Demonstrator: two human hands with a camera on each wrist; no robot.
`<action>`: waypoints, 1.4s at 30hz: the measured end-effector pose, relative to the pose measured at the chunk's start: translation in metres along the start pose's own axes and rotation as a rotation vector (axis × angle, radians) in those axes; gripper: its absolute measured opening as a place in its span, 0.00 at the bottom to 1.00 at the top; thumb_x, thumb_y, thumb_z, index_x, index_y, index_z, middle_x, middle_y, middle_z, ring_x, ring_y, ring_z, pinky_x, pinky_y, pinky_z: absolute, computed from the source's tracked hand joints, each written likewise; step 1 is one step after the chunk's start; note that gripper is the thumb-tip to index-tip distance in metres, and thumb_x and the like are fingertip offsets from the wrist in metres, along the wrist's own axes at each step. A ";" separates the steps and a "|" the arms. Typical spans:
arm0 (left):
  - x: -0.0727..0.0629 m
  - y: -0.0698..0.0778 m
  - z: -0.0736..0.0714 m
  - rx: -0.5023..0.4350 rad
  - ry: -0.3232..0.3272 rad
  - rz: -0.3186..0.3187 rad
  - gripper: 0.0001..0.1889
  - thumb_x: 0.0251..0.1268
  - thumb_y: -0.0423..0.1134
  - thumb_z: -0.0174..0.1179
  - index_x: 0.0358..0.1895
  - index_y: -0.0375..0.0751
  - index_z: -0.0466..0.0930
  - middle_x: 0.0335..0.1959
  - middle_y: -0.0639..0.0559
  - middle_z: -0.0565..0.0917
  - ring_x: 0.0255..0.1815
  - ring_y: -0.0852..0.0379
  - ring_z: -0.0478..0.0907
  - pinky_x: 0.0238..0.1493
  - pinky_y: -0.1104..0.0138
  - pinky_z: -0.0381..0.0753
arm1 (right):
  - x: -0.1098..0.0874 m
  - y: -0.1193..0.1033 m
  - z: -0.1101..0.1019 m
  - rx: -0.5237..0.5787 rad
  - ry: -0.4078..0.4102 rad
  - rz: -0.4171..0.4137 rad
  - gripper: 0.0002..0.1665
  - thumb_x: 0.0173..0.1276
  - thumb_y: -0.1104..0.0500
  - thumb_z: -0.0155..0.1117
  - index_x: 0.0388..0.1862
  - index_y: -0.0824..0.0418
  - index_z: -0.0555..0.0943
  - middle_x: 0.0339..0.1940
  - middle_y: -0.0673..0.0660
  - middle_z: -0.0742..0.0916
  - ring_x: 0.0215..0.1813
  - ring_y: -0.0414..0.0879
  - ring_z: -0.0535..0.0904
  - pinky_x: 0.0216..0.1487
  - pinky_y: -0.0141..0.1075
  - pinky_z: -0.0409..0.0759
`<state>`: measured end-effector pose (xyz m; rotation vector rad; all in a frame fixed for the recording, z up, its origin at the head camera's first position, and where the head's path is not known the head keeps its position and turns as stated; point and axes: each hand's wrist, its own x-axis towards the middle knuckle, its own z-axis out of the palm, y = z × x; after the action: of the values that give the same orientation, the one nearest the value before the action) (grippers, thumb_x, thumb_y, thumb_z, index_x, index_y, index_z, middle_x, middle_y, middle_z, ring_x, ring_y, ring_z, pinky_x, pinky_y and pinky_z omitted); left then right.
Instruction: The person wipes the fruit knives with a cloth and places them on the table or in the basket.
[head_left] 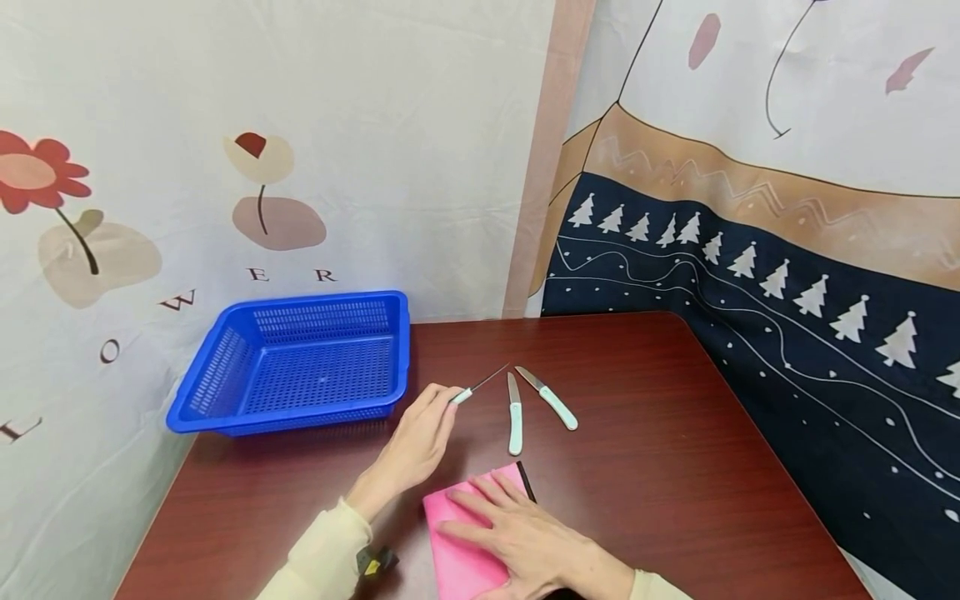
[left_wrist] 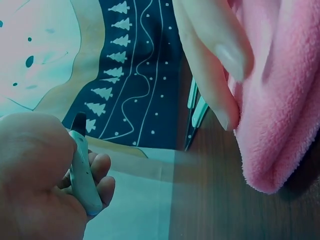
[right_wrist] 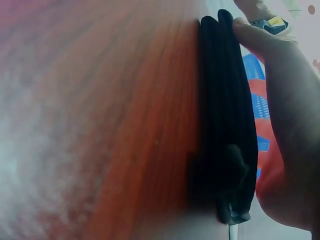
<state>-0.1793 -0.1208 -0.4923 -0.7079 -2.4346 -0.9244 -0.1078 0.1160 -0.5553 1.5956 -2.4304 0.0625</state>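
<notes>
My left hand (head_left: 414, 437) grips a small paring knife (head_left: 462, 395) by its pale mint handle, above the table between the basket and two other knives. Its blade points away to the right. In the left wrist view the handle (left_wrist: 85, 175) crosses the palm, with the fingers curled round it. My right hand (head_left: 528, 533) lies with fingers spread on a folded pink fleecy towel (head_left: 453, 550). A black edge (right_wrist: 227, 110) of the folded bundle shows in the right wrist view. Two similar knives, one upright in view (head_left: 515, 425) and one slanted (head_left: 558, 408), lie beyond the towel.
A blue plastic basket (head_left: 288, 421) stands at the back left of the brown table (head_left: 660, 467). Patterned cloths (head_left: 450, 167) hang behind and to the right. A dark strap with a yellow mark (head_left: 375, 563) shows by the left sleeve.
</notes>
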 end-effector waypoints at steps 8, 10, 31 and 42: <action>-0.004 -0.002 -0.004 -0.011 0.010 -0.016 0.13 0.87 0.28 0.56 0.63 0.33 0.87 0.47 0.44 0.87 0.42 0.56 0.80 0.46 0.61 0.85 | 0.004 -0.002 0.001 0.006 -0.045 0.011 0.58 0.68 0.10 0.57 0.91 0.31 0.63 0.91 0.56 0.70 0.87 0.59 0.72 0.81 0.61 0.80; -0.005 -0.003 -0.005 -0.008 0.010 -0.017 0.13 0.87 0.28 0.56 0.63 0.34 0.87 0.47 0.45 0.86 0.42 0.56 0.80 0.46 0.60 0.85 | 0.004 -0.003 0.000 0.000 -0.064 0.018 0.58 0.68 0.10 0.56 0.91 0.30 0.63 0.91 0.58 0.70 0.87 0.59 0.72 0.80 0.60 0.80; -0.010 -0.005 -0.008 -0.007 0.020 -0.021 0.13 0.87 0.28 0.57 0.63 0.35 0.87 0.47 0.46 0.86 0.42 0.58 0.80 0.46 0.62 0.85 | 0.009 0.001 -0.002 -0.061 0.009 0.074 0.43 0.70 0.18 0.65 0.81 0.26 0.76 0.76 0.48 0.81 0.67 0.48 0.74 0.66 0.54 0.77; -0.014 -0.003 -0.012 -0.038 0.065 -0.023 0.15 0.85 0.26 0.57 0.65 0.35 0.86 0.43 0.48 0.85 0.38 0.62 0.78 0.42 0.65 0.83 | 0.007 0.009 0.001 -0.090 0.018 0.072 0.33 0.79 0.26 0.63 0.77 0.32 0.78 0.67 0.46 0.83 0.61 0.45 0.78 0.57 0.42 0.77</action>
<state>-0.1680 -0.1351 -0.4934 -0.6537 -2.3791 -0.9903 -0.1188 0.1132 -0.5544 1.4628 -2.4400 -0.0196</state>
